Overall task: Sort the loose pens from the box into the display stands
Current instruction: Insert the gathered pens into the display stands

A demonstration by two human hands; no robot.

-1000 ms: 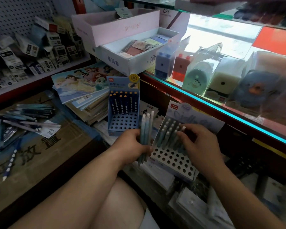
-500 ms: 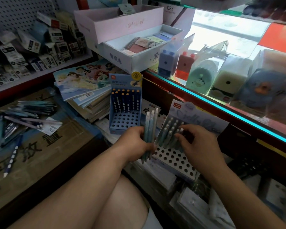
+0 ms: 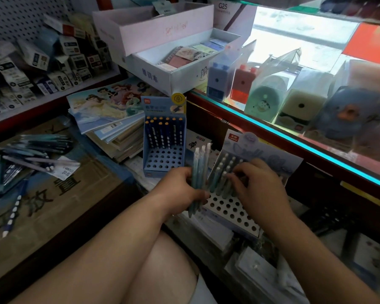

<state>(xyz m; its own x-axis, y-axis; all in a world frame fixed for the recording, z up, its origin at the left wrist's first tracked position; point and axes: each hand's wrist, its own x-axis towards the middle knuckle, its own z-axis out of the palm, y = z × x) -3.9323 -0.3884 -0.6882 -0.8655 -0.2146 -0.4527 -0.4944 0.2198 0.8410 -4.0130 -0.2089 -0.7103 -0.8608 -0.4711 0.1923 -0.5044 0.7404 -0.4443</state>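
Observation:
My left hand point(image 3: 180, 189) grips a bundle of pale blue pens point(image 3: 199, 172), held upright just left of a white perforated display stand point(image 3: 230, 208). My right hand point(image 3: 259, 189) rests on that stand, its curled fingertips on the teal pens point(image 3: 219, 178) standing in its back rows; whether they pinch one I cannot tell. Behind stands a blue display stand point(image 3: 164, 159) with dark blue, orange-capped pens in its rear holes. A heap of loose pens point(image 3: 24, 154) lies on the flattened cardboard box point(image 3: 48, 198) at the left.
A stack of picture books point(image 3: 105, 110) lies behind the blue stand. Open white boxes point(image 3: 173, 69) sit above it. A glass counter with a lit teal edge point(image 3: 294, 137) holds boxed sharpeners point(image 3: 266, 97). Packaged refills point(image 3: 31, 69) crowd the left shelf. My knee point(image 3: 158, 268) is below.
The view has shifted slightly. My right hand's fingers have moved a little along the pens in the white stand. My left hand keeps hold of its bundle.

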